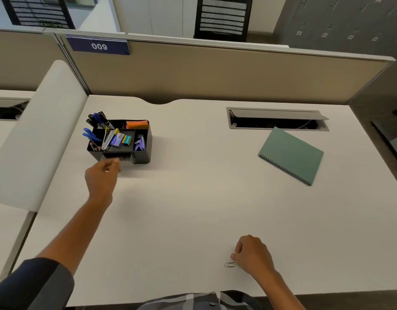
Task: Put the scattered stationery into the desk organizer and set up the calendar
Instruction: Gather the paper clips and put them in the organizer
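Note:
The black desk organizer [146, 151] stands at the back left of the white desk, filled with pens, blue scissors, a stapler, sticky notes and small boxes. Its small front drawer [125, 158] is pulled out, with paper clips inside. My left hand [102, 175] reaches to the drawer's front, fingers curled, thumb and fingertips at its edge. A metal paper clip [229, 264] lies near the desk's front edge. My right hand [252, 253] is curled over it, fingertips pinching its right end. The green spiral-bound calendar [291, 154] lies flat at the back right.
An open cable hatch [278, 118] is set into the desk behind the calendar. A beige partition [215, 72] closes the back, and a white divider panel [38, 135] stands on the left. The desk's right edge drops to the floor.

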Demonstrator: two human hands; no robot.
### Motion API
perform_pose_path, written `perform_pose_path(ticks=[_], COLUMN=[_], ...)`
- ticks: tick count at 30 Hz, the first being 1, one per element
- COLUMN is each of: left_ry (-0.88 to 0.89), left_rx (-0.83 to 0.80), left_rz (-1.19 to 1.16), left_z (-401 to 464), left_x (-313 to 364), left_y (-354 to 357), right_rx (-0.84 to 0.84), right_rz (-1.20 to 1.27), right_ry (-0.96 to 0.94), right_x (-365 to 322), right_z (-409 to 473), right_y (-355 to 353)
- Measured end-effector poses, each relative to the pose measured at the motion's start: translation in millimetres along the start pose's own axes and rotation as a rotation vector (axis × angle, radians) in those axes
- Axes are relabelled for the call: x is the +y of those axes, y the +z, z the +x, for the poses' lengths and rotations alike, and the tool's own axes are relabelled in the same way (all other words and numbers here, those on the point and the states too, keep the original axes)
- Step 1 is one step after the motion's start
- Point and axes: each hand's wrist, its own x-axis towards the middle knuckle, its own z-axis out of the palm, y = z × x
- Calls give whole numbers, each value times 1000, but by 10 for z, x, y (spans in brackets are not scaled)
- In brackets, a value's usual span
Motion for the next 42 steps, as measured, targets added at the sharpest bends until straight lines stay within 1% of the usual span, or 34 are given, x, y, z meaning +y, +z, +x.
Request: perform_pose_path(ticks=[2, 5, 10, 19, 24, 28, 31, 34, 37, 40, 42], left_ry=[17, -11, -12, -19, -17, -2, 24, 36, 33, 86, 131], left_rx=[-39, -106, -205, -231, -255, -280, -329, -461, -684, -897, -952], left_rz=[4, 13, 28, -3, -23, -17, 1, 38, 64, 134, 165], left_z=[-246, -595, -1018, -1152, -1193, -1256, -1329, -1477, -1683, -1879, -1957], left_x=[-78, -195, -232, -191, -208, -212, -194, -176, -142, -69, -21], left_y=[46, 125, 195, 210, 249, 270, 292, 325, 378, 456, 502], right_rx=[-21, 15, 43, -23, -22, -48, -68, -56, -12, -29, -25], right_rz=[-47, -127, -133, -140, -145, -157, -145, -27, 238, 509, 594], right_ry=[31, 57, 100, 105, 103, 74, 36, -34, -147, -258, -319], right_x=[-4, -19, -17, -48, -47, -18, 22, 24, -86, -311, -462], right_z=[-3, -26, -65, -100, -109, -113, -101, -52, -25, -100, -152], right_y=[58, 108, 102, 91, 83, 71, 64, 40, -35, -168, -253])
